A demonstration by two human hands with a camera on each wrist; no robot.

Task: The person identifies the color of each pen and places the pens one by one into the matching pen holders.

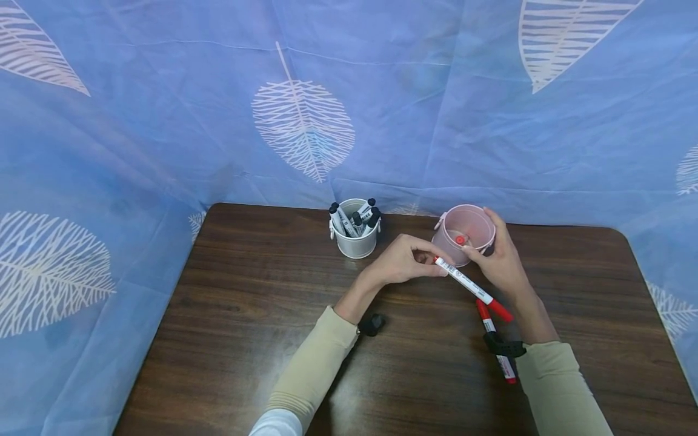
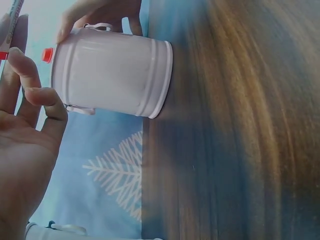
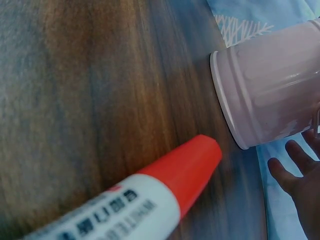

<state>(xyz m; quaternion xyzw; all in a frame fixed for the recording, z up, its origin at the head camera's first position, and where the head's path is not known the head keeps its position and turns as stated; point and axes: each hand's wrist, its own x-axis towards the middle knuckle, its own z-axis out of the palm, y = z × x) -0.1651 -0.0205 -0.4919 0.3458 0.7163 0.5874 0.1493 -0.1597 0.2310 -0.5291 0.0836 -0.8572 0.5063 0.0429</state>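
My left hand pinches a red whiteboard marker by one end, in front of the pink bucket. The marker slants down to the right, its red cap at the lower end. Around the bucket's right side, my right hand holds it, thumb near the front rim. A red marker end shows inside the bucket and pokes past its rim in the left wrist view. Another red marker lies on the table, partly hidden under the right wrist strap in the head view.
Several black-capped markers stand in a white bucket left of the pink one. Both buckets are near the back edge of the brown wooden table. A blue cloth with white leaf prints hangs behind.
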